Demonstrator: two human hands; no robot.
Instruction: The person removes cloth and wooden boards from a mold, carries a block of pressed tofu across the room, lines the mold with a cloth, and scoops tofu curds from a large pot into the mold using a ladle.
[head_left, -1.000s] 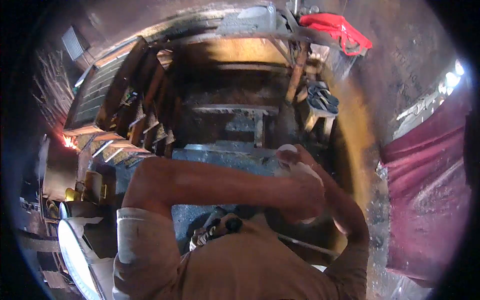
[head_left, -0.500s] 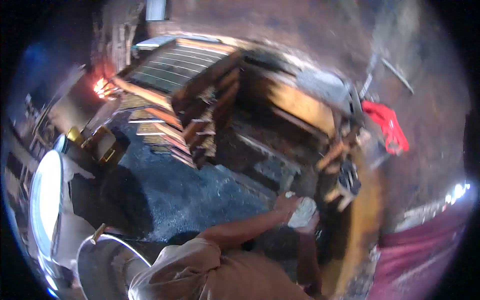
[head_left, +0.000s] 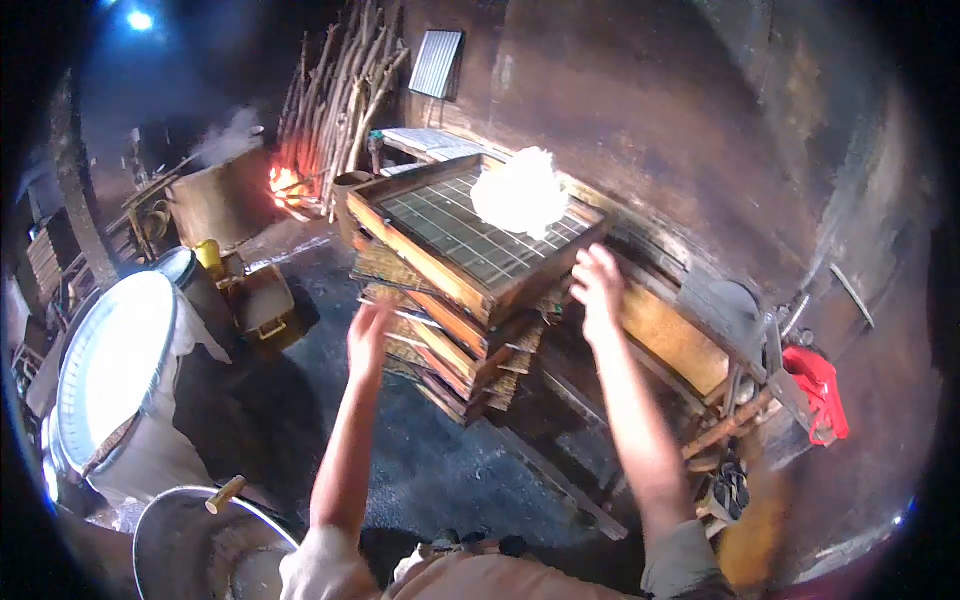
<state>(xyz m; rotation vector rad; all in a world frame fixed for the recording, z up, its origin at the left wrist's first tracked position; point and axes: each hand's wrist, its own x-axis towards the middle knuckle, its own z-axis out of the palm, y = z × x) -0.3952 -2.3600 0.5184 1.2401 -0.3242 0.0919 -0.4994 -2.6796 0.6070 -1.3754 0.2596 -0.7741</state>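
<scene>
A bright white, blurred mass [head_left: 520, 192] shows over the far part of a wooden frame with a wire grid [head_left: 450, 225], apart from both hands; whether it touches the grid I cannot tell. This frame tops a stack of wooden frames and woven mats [head_left: 440, 345]. My left hand [head_left: 371, 335] is raised at the stack's near left side, holding nothing, its fingers blurred. Near the right corner of the top frame, my right hand [head_left: 598, 284] is open, with its fingers spread and nothing in it.
At the left are a large white-filled round vessel [head_left: 115, 350], a metal pot [head_left: 150, 530] with a wooden handle, and a yellow-handled container [head_left: 265, 300]. A fire [head_left: 286, 185] burns beside upright sticks [head_left: 345, 90]. A red bag [head_left: 815, 385] hangs at the right.
The view has swung toward the frame stack. Both hands, earlier together around a whitish lump, are now apart and stretched forward, and a white mass shows above the grid.
</scene>
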